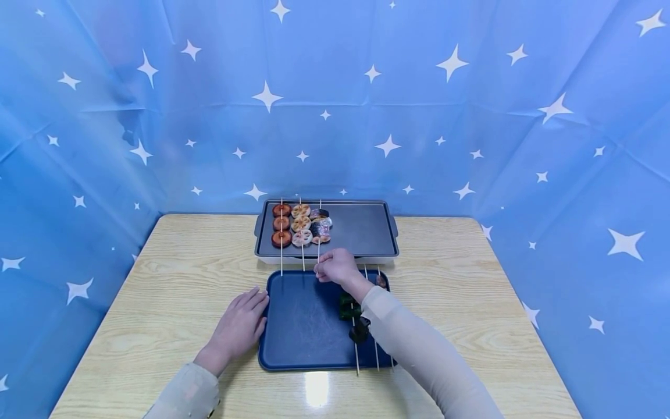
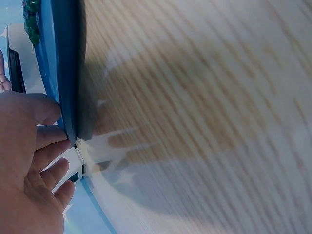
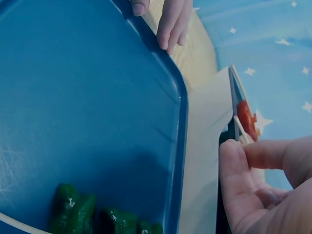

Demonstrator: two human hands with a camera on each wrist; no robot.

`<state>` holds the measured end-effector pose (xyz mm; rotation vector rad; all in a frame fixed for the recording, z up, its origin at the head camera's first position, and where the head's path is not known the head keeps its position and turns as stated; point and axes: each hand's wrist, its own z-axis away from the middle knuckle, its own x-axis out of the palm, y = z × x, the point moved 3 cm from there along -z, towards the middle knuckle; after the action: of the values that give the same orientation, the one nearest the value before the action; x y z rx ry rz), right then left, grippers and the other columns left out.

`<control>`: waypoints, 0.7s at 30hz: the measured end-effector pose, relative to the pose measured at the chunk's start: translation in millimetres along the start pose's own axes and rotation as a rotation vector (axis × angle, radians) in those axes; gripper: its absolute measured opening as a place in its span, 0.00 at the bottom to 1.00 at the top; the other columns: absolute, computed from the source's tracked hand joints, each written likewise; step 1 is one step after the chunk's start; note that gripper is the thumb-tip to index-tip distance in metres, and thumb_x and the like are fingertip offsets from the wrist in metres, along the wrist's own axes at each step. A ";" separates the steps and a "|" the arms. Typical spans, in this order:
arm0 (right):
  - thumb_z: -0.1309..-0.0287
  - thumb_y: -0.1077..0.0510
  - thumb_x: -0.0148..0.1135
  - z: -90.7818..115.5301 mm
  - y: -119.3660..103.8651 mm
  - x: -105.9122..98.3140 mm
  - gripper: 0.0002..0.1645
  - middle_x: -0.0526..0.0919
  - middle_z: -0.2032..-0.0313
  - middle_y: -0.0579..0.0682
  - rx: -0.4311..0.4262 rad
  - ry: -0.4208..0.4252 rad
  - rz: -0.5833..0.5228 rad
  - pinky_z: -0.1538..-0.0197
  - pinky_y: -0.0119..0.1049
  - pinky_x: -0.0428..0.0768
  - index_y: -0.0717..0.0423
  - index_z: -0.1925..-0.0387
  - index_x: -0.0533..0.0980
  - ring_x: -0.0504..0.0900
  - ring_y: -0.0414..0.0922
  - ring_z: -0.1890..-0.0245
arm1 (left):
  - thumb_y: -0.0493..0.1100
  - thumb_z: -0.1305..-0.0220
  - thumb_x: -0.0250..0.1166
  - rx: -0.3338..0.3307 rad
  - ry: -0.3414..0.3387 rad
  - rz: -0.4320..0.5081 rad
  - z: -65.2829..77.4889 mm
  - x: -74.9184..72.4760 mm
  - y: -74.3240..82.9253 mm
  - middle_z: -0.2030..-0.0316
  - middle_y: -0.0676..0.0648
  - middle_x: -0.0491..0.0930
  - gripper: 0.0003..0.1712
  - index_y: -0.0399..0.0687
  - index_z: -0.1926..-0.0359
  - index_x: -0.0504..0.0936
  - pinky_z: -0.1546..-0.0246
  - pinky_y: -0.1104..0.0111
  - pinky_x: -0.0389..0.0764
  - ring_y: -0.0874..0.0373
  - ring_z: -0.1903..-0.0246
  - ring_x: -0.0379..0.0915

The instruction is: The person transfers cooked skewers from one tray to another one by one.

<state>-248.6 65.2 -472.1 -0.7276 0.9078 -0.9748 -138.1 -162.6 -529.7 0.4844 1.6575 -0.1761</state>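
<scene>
A skewer of dark-skinned, fish-like pieces lies on the grey grill pan, and my right hand pinches the near end of its stick between thumb and fingers. Left of it in the pan are a lotus root skewer and a skewer of reddish-brown round slices, their sticks reaching over the front rim. My left hand rests at the left edge of the blue tray, fingertips touching the rim, fingers loosely extended.
On the tray's right side lies a skewer of green pepper pieces with a dark piece below. More skewers lie beside it, partly hidden under my right forearm. The wooden table meets a blue star-patterned curtain at the back.
</scene>
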 end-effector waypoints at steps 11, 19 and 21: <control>0.40 0.67 0.60 2.4 1.9 -11.0 0.10 0.87 0.61 0.58 -0.034 -0.019 0.004 0.54 0.43 0.88 0.67 0.56 0.79 0.87 0.49 0.64 | 0.43 0.39 0.65 0.024 0.049 -0.011 0.3 2.1 -0.8 0.39 0.41 0.77 0.26 0.36 0.42 0.78 0.33 0.51 0.68 0.44 0.34 0.67; 0.40 0.67 0.61 6.0 2.8 -18.7 0.10 0.87 0.62 0.59 -0.027 -0.009 0.003 0.54 0.43 0.88 0.66 0.57 0.79 0.87 0.47 0.66 | 0.43 0.39 0.66 0.025 0.057 -0.018 0.6 2.5 -1.3 0.40 0.41 0.77 0.26 0.36 0.42 0.78 0.33 0.51 0.68 0.44 0.34 0.68; 0.41 0.68 0.61 6.3 3.6 -20.1 0.11 0.86 0.63 0.58 -0.031 -0.009 0.001 0.58 0.40 0.88 0.67 0.56 0.79 0.86 0.44 0.69 | 0.43 0.39 0.65 0.025 0.054 -0.016 0.6 2.7 -1.2 0.40 0.41 0.77 0.26 0.36 0.42 0.78 0.33 0.51 0.68 0.44 0.34 0.67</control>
<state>-247.1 85.7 -466.2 -0.7572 0.9177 -0.9575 -138.2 -163.3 -532.6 0.4985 1.7146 -0.1971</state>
